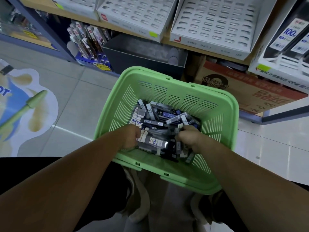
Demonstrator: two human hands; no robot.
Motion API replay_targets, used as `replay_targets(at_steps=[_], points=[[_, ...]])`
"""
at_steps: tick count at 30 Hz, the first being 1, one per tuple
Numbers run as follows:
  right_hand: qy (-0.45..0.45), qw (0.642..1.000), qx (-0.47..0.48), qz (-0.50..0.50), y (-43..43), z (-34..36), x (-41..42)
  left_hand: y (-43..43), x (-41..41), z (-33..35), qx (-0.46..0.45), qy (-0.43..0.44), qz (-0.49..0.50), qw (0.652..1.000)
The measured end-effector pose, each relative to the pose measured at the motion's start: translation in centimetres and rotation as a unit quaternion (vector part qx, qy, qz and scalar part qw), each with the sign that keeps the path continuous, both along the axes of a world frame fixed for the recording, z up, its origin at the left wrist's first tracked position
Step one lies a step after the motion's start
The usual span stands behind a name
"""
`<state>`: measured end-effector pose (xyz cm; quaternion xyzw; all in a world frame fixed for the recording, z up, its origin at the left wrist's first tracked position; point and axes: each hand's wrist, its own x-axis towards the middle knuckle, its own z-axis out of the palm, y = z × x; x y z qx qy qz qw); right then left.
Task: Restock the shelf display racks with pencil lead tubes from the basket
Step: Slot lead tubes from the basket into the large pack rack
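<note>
The pencil lead tubes [160, 121] lie heaped in the bottom of the green basket [217, 104], their long axes mixed, many running roughly from 9 to 3 o'clock. The left hand [131, 137] digs in at the heap's 9 o'clock edge, fingers curled among the tubes, though I cannot tell whether they grip any; the right hand [188, 135], at 3 o'clock, curls round a few tubes. The slotted white display racks [215, 22] stand at 12 o'clock beyond the basket, so the carry probably goes up and forward; both hands look equally near.

Glossy tiled floor [267, 148], wooden shelf [165, 40], cardboard box [242, 91]
</note>
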<state>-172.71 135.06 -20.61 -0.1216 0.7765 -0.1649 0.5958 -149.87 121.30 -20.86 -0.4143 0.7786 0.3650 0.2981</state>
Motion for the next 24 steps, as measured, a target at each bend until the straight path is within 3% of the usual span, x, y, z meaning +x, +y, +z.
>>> replay_targets(at_steps=[5,10,15,17,20,24], points=[[0.018,0.995,-0.035,-0.089,-0.1,-0.1,-0.5,0.0,-0.5,0.3,-0.057,-0.001,0.012,0.998],[-0.053,0.976,-0.058,-0.205,-1.1,-0.3,0.3,-0.3,-1.5,0.1,-0.133,0.001,0.049,0.990],[0.010,0.961,-0.094,-0.261,-1.5,-0.4,0.0,-0.4,-3.1,-0.1,-0.227,0.002,0.024,0.974],[0.064,0.960,-0.118,-0.245,-1.4,-0.5,0.0,-0.3,-3.5,-0.5,-0.227,-0.018,0.033,0.973],[0.105,0.977,-0.128,-0.131,-0.9,-0.6,0.7,-0.4,-3.8,-1.5,-0.199,-0.005,0.070,0.977],[-0.012,0.987,-0.095,-0.128,-0.7,-0.5,2.3,-1.0,-4.1,-2.3,-0.165,0.032,0.123,0.978]])
